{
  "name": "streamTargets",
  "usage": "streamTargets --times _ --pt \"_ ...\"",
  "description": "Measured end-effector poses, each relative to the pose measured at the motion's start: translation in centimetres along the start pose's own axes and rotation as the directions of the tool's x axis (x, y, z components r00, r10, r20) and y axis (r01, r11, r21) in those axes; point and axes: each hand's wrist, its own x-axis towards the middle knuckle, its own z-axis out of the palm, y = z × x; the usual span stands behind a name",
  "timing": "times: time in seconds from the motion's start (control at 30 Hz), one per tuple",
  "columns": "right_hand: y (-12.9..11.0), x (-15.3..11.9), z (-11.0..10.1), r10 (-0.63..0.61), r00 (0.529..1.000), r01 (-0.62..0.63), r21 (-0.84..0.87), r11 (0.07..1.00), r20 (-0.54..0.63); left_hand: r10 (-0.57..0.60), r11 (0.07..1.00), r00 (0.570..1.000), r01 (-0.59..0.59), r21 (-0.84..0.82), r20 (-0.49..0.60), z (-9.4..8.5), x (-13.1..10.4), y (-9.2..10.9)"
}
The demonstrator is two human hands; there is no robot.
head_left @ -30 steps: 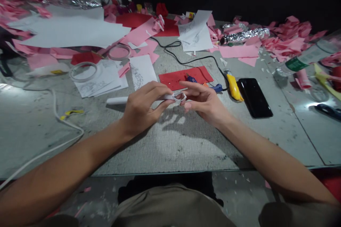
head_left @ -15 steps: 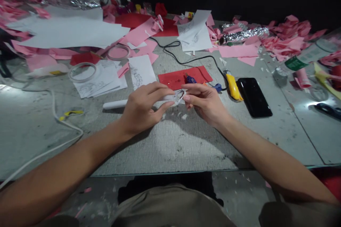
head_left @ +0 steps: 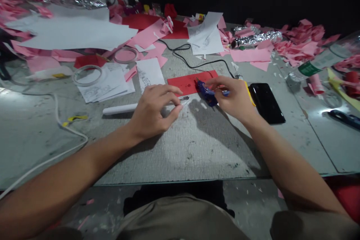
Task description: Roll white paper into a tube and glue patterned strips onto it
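Observation:
My left hand (head_left: 156, 110) is closed over a slim white rod (head_left: 119, 109), perhaps rolled paper, which lies slanted low over the table. Thumb and index finger pinch close to its right end, where a thin whitish see-through piece (head_left: 185, 101) sticks out; its kind is unclear. My right hand (head_left: 232, 93) has its fingers curled around the rear of a dark blue glue gun (head_left: 206, 93). The gun's nozzle points away over a red paper strip (head_left: 182, 81). A small blue part shows behind the right fingers, mostly hidden.
Right of my right hand lie a yellow tool (head_left: 251, 95), partly covered, and a black phone (head_left: 267, 103). A black cord (head_left: 202, 65) loops behind. White sheets (head_left: 75, 30), tape rolls (head_left: 87, 75), pink scraps (head_left: 251, 54) and a plastic bottle (head_left: 312, 66) lie around.
My right hand has let go of the thin whitish piece and moved right to the glue gun. My left hand keeps the rod, which has shifted slightly left.

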Motion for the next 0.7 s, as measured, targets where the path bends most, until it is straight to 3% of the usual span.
streamTargets --times 0.07,0.13,0.2,0.3,0.47,0.6,0.7 --pt "1.1 0.5 -1.3 -0.018 0.995 0.048 -0.307 0.951 0.100 -0.028 0.999 0.999 0.029 -0.040 0.026 0.0 0.0 -0.2" --pt "2.0 0.7 -2.0 0.013 0.969 0.110 -0.480 0.870 0.246 -0.069 0.996 0.995 0.072 -0.046 0.070 0.1 -0.1 -0.5" --pt "2.4 0.7 -2.2 0.041 0.938 0.167 -0.552 0.817 0.345 -0.113 0.993 0.984 0.115 -0.010 0.135 0.3 -0.1 -0.9" --pt "2.3 0.6 -2.1 0.052 0.921 0.201 -0.587 0.784 0.386 -0.130 0.992 0.957 0.126 0.033 0.261 0.4 0.1 -1.5" --pt "1.9 0.9 -2.5 0.028 0.941 0.159 -0.513 0.844 0.338 -0.057 0.998 0.921 0.045 0.041 0.385 -0.2 0.4 -2.1" --pt "1.5 1.2 -2.7 -0.032 0.978 0.087 -0.259 0.962 0.208 -0.003 0.998 0.894 -0.026 0.058 0.447 -0.2 0.4 -2.2" --pt "1.1 1.2 -2.3 -0.025 0.992 0.035 -0.082 0.996 0.122 0.024 0.985 0.896 -0.096 0.141 0.443 0.7 0.3 -2.1"
